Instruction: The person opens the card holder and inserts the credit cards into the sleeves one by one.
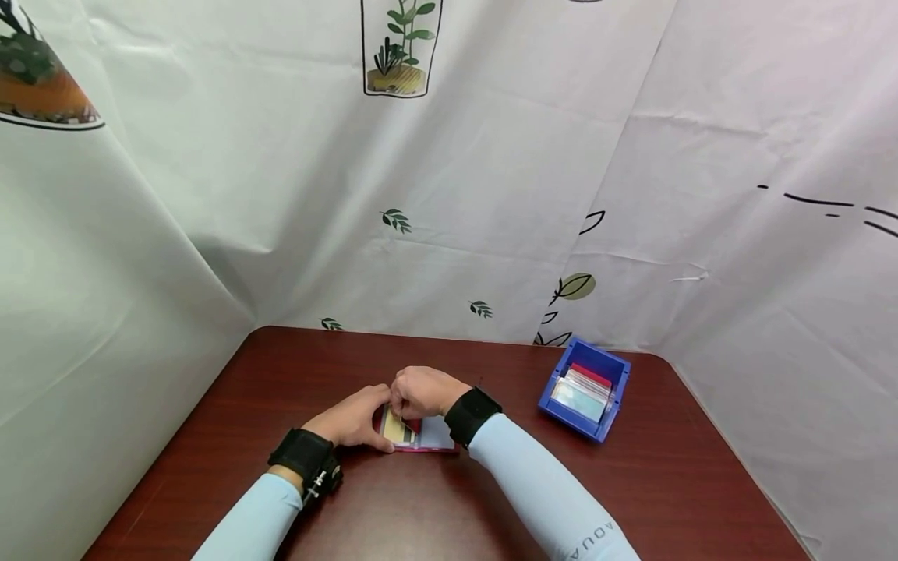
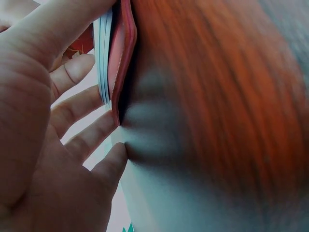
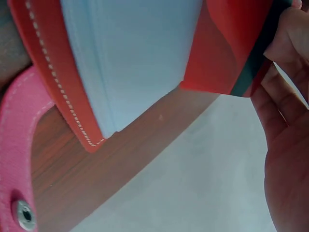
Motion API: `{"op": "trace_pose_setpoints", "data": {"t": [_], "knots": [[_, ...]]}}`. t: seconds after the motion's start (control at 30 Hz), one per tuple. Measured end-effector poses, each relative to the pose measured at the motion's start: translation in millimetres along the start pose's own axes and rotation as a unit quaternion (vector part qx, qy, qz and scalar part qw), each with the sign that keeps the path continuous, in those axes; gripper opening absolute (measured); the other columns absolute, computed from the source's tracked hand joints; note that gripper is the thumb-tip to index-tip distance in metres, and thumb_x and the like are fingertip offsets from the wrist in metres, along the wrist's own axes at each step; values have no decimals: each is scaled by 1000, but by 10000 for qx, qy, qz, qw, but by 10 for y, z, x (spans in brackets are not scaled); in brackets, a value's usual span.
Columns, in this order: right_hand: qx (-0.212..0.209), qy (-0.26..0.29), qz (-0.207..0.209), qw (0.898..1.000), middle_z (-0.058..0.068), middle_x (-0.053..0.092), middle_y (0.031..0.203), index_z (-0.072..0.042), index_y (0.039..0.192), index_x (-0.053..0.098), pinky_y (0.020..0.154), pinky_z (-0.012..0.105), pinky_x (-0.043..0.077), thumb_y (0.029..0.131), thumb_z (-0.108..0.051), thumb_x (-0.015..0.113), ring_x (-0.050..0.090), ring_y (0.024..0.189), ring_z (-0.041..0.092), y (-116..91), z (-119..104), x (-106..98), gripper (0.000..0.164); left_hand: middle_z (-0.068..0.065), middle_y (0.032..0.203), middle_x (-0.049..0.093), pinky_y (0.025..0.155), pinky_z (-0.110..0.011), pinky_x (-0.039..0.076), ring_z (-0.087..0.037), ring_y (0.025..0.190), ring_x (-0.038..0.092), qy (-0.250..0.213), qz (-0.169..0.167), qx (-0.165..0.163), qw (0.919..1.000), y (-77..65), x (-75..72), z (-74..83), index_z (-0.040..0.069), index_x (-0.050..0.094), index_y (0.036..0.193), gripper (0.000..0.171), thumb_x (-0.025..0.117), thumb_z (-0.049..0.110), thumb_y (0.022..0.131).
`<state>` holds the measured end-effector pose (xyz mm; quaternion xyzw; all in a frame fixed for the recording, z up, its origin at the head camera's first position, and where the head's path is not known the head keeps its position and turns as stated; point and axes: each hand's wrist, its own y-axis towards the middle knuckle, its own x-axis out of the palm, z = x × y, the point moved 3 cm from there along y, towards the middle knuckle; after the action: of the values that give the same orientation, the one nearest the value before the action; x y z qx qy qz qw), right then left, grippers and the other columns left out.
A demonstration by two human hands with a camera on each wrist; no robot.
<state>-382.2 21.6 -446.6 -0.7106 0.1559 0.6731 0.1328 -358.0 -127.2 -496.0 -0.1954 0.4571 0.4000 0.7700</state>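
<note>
A pink-red card holder [image 1: 436, 438] with clear plastic sleeves [image 3: 135, 58] lies spread on the table. My left hand [image 1: 356, 419] holds its left side, thumb at the near corner and fingers along the far side. In the left wrist view, the fingertips meet the edge of the cover [image 2: 126, 48]. My right hand [image 1: 424, 392], over the holder, pinches a red card [image 3: 219, 46] with a dark stripe by its edge. A pale yellow card [image 1: 393, 428] shows on the left page. The pink strap [image 3: 24, 111] with a metal snap hangs off the cover.
At the back right of the brown table [image 1: 666, 467] stands a blue plastic box [image 1: 593, 358] with several cards [image 1: 581, 396] in it, one of them red. A white patterned cloth [image 1: 456, 179] hangs behind the table and along its sides.
</note>
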Motion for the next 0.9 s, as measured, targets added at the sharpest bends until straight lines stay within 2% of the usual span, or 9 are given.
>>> {"op": "trace_pose_setpoints", "data": {"t": [0.2,0.53,0.7,0.9], "knots": [[3,170,-309,9994,-12,42,61,-21,60,57,59,12,28,87,-5,67,38,66,3,28,-14,41,32,6,111,59,93,-39,48,-17,105,54,-76,-76,-21,9999,-15,-17,19,18,62,122,65,94,40,69],[92,341,-550,9979,-10,39,59,-20,58,52,53,13,26,86,-6,69,34,56,2,-13,-48,100,36,6,108,59,88,-35,49,-16,102,54,-59,-25,85,9999,-19,-14,17,20,62,117,59,93,41,71],[38,123,-508,9986,-9,43,66,-21,55,49,54,12,27,89,-10,69,35,59,2,-36,-51,134,41,5,107,59,88,-35,48,-17,101,54,-48,12,110,9999,-21,-11,9,18,61,114,59,93,40,70],[-247,37,-504,9984,-10,49,72,-20,52,57,60,10,28,86,-6,73,39,67,1,-102,-30,137,40,2,104,57,84,-33,46,-17,98,51,-64,25,117,9999,-8,5,-6,15,59,108,56,94,38,69]]}}
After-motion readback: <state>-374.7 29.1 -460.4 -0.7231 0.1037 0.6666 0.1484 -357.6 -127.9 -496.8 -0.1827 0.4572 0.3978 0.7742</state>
